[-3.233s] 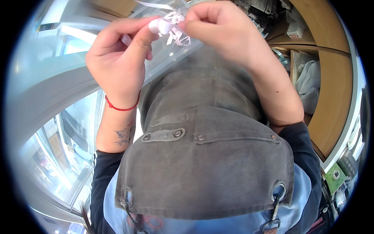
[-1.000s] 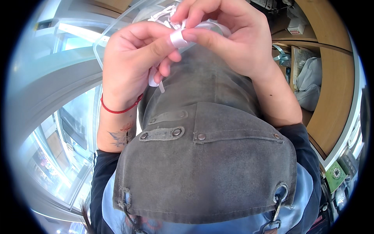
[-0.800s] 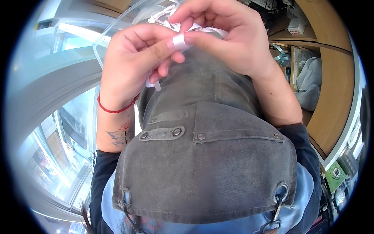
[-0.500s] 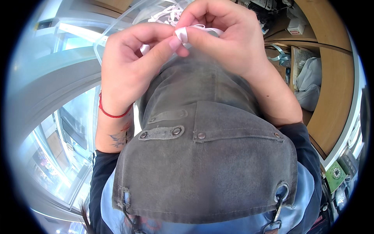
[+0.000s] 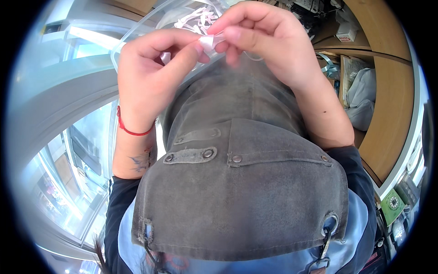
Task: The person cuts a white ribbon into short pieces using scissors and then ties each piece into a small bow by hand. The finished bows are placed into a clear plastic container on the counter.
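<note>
A pale pink satin ribbon is stretched between my two hands at the top of the view. My left hand pinches it between thumb and forefinger, and a bit of ribbon shows behind those fingers. The thumb and forefinger of my right hand are closed on the ribbon just to the right, with the other fingers curled below. A loop of it hangs under the right fingers. Behind my hands, a clear plastic box holds a tangle of similar pale pink ribbon pieces.
My grey apron fills the middle. On the right stand wooden shelves with a small white box, a light blue ribbon and grey cloth. A green card lies at the lower right.
My right hand has shifted slightly right, away from the left fingers, drawing the ribbon out between them. More of the ribbon pieces in the box now show.
</note>
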`<state>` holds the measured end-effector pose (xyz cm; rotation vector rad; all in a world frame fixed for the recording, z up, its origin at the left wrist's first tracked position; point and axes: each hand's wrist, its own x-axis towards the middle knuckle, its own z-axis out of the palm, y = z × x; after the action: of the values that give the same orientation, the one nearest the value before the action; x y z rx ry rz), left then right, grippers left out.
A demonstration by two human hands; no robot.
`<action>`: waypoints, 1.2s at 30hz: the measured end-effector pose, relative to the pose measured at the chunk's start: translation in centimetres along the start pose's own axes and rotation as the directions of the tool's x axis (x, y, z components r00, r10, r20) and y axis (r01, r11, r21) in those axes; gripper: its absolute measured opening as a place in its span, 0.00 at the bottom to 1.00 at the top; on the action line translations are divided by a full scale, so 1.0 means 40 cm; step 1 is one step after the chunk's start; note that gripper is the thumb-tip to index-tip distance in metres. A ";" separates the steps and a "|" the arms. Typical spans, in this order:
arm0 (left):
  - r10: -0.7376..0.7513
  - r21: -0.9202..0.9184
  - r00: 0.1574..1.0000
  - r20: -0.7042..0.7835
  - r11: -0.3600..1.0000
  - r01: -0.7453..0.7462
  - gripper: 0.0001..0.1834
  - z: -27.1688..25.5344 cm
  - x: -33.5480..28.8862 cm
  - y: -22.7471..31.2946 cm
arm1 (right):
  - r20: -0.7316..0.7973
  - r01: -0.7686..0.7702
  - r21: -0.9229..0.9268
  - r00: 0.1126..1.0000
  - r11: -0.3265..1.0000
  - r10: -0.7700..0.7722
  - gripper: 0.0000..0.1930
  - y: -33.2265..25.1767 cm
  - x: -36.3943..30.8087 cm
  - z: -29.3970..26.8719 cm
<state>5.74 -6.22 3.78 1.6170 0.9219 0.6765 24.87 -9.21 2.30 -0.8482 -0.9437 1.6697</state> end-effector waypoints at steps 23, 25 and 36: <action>0.424 0.198 0.796 -0.431 0.906 -0.375 0.07 0.068 0.003 -0.060 | -0.246 -0.071 -0.017 0.967 0.997 0.065 0.08 0.050 -0.025 0.047; 0.374 0.102 0.806 -0.459 0.923 -0.371 0.07 0.071 0.004 -0.059 | -0.247 -0.077 -0.065 0.967 0.995 0.058 0.08 0.050 -0.028 0.048; 0.037 -0.600 0.937 -0.348 0.759 -0.253 0.09 0.070 -0.001 -0.034 | -0.212 0.129 0.017 0.970 0.991 -0.122 0.03 0.077 -0.032 0.056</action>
<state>7.72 -7.60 1.79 0.9763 0.6737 1.2420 21.95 -11.46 0.72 -0.9059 -0.8066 1.4508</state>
